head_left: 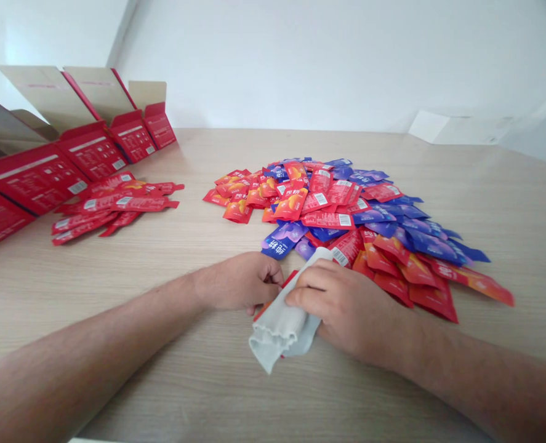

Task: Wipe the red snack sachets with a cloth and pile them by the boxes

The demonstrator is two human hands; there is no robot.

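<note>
Your right hand (pixel 341 301) is closed on a grey cloth (pixel 277 329) around a red sachet (pixel 291 277); your left hand (pixel 238 282) is curled at its edge, grip unclear. A slip could scatter the heap of red and blue sachets (pixel 341 215) just beside it. The open red cartons (pixel 92 154) stand well left, insides hidden, with loose red sachets (pixel 116 206) before them on the wooden tabletop (pixel 116 381).
</note>
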